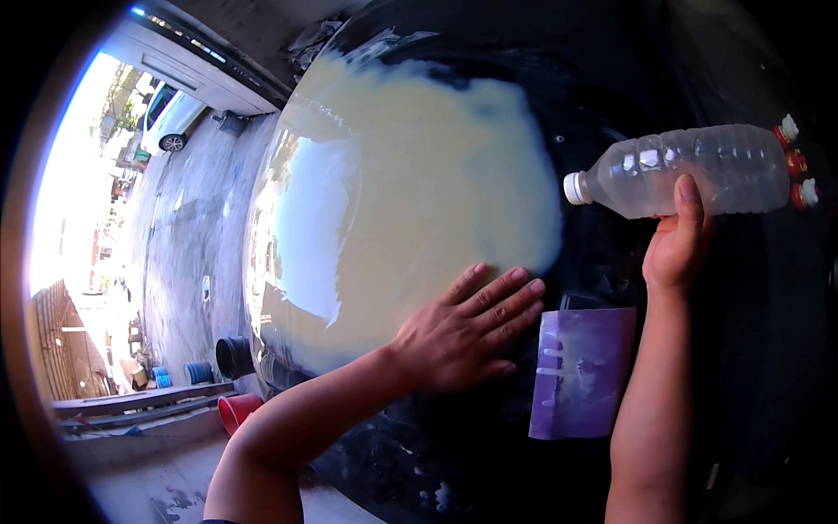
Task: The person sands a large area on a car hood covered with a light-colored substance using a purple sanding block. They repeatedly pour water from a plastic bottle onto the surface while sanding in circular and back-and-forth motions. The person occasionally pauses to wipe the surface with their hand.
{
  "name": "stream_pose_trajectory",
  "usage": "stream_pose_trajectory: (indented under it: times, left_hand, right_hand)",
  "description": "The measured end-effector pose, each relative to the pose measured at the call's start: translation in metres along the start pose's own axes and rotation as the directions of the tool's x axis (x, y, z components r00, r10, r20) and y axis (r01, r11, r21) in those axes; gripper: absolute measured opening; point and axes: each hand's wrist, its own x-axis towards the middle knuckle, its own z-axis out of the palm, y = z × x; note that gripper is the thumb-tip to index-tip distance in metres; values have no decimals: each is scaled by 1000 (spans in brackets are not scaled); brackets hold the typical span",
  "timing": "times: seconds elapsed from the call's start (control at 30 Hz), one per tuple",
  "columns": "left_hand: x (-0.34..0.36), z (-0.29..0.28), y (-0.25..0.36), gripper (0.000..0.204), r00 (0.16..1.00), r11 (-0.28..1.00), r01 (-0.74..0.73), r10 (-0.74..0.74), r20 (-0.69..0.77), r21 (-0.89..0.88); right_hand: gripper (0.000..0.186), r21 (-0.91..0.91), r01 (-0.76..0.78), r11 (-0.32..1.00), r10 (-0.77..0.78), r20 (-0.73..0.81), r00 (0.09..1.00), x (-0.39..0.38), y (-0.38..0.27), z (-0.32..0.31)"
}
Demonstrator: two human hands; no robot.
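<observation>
My right hand (676,249) grips a clear plastic bottle (720,166) from below, thumb across its side. The bottle lies nearly level, its white cap (574,188) pointing left. My left hand (458,330) rests flat, fingers stretched out, on a curved, dark glossy panel (489,419). Its fingertips lie at the lower right border of a broad cream-yellow patch (436,175) on that panel. Bright light glares off the patch's left side. Between my forearms a purple sheet (602,349), like sandpaper, lies on the panel with wet streaks on it.
Red and white knob-like pieces (796,163) show past the bottle's base. At the lower left stand a red bucket (237,412), a black bucket (233,356) and a blue container (199,373). A white car (175,118) is parked beyond the concrete floor (188,253).
</observation>
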Motion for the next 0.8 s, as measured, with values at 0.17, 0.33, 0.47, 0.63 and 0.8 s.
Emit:
stream_pose_trajectory:
  times: [0.17, 0.33, 0.47, 0.63, 0.8]
  left_hand:
    - [-34, 10, 14, 82, 995, 994, 104, -104, 11, -26]
    - [-80, 27, 24, 85, 934, 938, 335, -343, -101, -88]
    - [-109, 34, -13, 91, 747, 779, 604, -627, -220, -168]
    - [-116, 41, -29, 85, 566, 623, 755, -776, -278, -203]
    - [-175, 82, -73, 83, -97, -31, 910, -986, -139, -413]
  right_hand:
    - [60, 72, -18, 997, 16, 28, 999, 0, -1, 3]
    - [56, -2, -48, 999, 48, 41, 998, 0, 4, -10]
    - [53, -18, -75, 997, 75, -11, 997, -3, 1, -6]
    - [51, -30, -73, 997, 74, 19, 997, -4, 2, -8]
    - [49, -121, -74, 990, 81, 59, 995, -7, -8, -2]
